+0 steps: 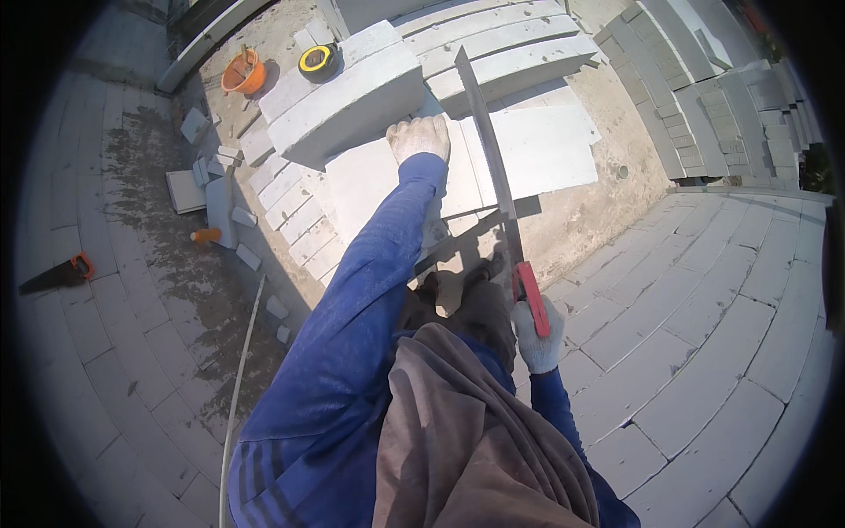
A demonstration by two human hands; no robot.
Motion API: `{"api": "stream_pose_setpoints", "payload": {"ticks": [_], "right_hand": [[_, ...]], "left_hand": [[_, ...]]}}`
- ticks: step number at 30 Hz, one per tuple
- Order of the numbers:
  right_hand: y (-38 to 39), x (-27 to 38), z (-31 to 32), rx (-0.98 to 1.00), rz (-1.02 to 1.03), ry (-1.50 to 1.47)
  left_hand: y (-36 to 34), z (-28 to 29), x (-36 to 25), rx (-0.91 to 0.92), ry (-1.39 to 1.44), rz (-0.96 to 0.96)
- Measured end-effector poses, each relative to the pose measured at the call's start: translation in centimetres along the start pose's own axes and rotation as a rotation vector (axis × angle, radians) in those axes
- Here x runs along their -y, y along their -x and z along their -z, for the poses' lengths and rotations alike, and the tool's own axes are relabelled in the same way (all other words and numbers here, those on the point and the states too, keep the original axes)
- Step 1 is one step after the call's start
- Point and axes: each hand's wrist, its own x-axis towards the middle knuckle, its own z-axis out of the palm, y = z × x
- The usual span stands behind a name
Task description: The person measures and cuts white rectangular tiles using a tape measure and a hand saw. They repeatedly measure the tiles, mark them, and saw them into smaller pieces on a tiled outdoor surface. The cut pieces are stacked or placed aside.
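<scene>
My left hand (420, 139), in a pale work glove, bears down on a flat white block (361, 187). Its fingers are curled over the block's far edge, and their tips are hidden. My gloved right hand (538, 338) is closed around the red handle of a handsaw (498, 167). The long grey blade points away from me and crosses over the white blocks, just right of the left hand. Whether its teeth touch a block I cannot tell. Another white slab (550, 154) lies to the right of the blade.
A thick white block (352, 97) stands beyond my left hand, with a yellow-and-black tape measure (318, 62) on it. An orange bucket (244, 72) sits at far left. Another handsaw (60, 275) rests against the left block wall (97, 326). Stacked blocks (704, 97) rise at far right.
</scene>
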Motion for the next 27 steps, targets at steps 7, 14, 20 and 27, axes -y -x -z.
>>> {"api": "stream_pose_setpoints", "payload": {"ticks": [7,14,20,27], "right_hand": [[-4.7,0.0,4.9,-0.166,0.100,0.122],[-25.2,-1.7,6.6,-0.057,0.304,0.389],[-47.2,-1.8,6.9,0.094,0.677,0.743],[-54.3,-10.3,7.7,-0.087,0.507,0.682]], "left_hand": [[-0.4,-1.6,0.8,-0.094,0.065,-0.039],[4.7,1.2,6.2,-0.485,0.694,0.042],[18.5,3.2,17.2,-0.521,0.389,0.874],[26.3,-2.1,17.8,-0.319,1.001,1.173]]}}
